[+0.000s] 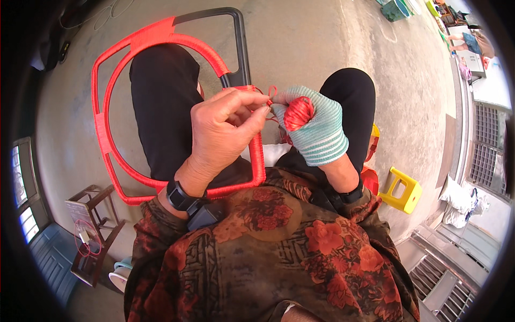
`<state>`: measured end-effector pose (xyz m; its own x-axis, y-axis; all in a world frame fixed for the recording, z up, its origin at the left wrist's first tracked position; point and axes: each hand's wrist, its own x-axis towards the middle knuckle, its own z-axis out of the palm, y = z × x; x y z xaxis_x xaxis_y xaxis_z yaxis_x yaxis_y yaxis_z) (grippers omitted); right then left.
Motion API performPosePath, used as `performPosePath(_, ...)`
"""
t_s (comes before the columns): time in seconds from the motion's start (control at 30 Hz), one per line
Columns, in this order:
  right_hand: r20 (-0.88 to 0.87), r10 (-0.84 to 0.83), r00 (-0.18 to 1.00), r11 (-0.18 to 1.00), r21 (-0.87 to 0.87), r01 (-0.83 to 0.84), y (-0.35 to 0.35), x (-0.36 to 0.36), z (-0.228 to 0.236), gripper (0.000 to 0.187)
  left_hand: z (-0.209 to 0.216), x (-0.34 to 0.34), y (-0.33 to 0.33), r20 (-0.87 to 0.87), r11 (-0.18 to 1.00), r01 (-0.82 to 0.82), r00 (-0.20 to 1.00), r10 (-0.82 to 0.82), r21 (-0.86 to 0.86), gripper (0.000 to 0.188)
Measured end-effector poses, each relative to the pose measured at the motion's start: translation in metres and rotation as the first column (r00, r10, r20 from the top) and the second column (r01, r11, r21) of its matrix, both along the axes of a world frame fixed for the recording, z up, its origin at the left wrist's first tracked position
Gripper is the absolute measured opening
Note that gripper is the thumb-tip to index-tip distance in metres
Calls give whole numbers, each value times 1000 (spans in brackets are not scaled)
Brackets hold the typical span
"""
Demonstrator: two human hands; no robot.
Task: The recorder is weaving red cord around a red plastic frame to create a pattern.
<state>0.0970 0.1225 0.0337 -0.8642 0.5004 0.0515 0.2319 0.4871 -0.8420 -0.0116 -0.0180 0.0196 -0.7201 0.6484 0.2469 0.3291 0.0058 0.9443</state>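
Note:
A squarish frame with a ring inside it rests over my left thigh. Red cord is wound tightly around most of it, while its far right corner shows bare black. My bare left hand pinches a thin red cord between thumb and forefinger, just beside the frame's right edge. Close against those fingertips, my right hand, in a green-and-white striped knit glove, is closed around a bundle of red cord. The right fingertips are partly hidden behind the bundle.
A yellow plastic stool lies to my right. A wooden stool stands at the left near a blue door. Far right, another person is near a white cabinet. A green bucket sits at the far wall side.

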Motion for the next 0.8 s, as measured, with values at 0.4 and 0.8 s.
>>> performPosePath(0.4,-13,12,1000,948,-318,-16,-5,0,-2,18,0,-2,-6,208,1000,16,978,-12,-20,3)
performPosePath(0.8,-131,-12,991,967,-255,-22,-5,-9,-5,27,1,-6,-7,418,996,70,904,-88,58,2)
